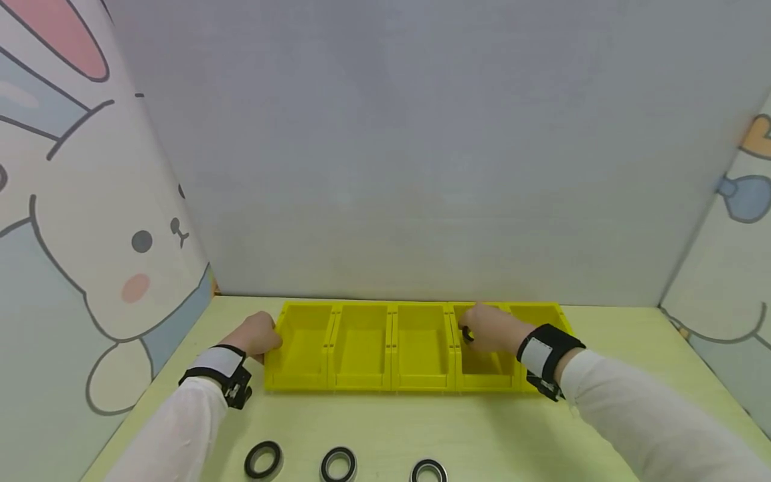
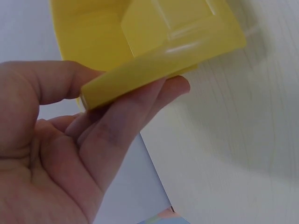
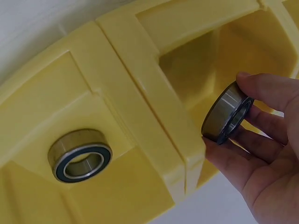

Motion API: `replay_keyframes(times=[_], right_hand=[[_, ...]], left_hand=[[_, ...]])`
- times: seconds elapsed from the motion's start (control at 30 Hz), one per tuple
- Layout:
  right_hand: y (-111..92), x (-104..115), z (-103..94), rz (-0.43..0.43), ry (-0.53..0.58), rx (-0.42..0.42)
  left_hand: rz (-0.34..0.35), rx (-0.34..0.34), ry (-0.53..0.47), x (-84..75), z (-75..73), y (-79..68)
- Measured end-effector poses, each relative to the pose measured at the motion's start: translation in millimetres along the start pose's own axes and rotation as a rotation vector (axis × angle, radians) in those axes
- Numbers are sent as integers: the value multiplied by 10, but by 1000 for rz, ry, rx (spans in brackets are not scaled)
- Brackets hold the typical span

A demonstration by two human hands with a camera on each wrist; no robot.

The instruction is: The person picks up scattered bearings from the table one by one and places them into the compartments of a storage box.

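Left hand [image 1: 255, 333] pinches the outer wall of the leftmost yellow bin [image 1: 304, 341], its grip partly hidden from the head view. Right hand [image 1: 490, 327] pinches a sealed bearing [image 3: 224, 114], largely obscured there, at the fourth bin [image 1: 486, 383]. A wrist strap [image 1: 551, 349] partly blocks the rightmost bin [image 1: 539, 312], where a second bearing [image 3: 77, 142] lies. Three loose bearings [image 1: 338, 452] lie toward the table's [image 1: 409, 418] near edge, the right one cut off.
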State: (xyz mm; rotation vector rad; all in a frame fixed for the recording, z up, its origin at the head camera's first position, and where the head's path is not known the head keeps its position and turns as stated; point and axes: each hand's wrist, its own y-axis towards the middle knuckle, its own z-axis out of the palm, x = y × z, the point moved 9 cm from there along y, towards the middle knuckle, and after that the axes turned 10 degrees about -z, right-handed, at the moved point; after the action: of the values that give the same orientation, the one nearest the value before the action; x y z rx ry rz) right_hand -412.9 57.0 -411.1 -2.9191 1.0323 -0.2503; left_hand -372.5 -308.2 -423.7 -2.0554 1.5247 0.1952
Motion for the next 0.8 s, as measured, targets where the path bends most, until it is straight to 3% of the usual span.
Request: replay_keyframes(times=[0.3, 0.57, 0.8], right_hand=[[60, -47, 203, 84, 35, 7], [118, -166, 397, 60, 35, -42], [103, -164, 372, 54, 56, -86]], left_hand=[[-9, 2, 8, -3, -4, -10], [-10, 3, 9, -6, -10, -38], [-6, 1, 7, -17, -2, -14]])
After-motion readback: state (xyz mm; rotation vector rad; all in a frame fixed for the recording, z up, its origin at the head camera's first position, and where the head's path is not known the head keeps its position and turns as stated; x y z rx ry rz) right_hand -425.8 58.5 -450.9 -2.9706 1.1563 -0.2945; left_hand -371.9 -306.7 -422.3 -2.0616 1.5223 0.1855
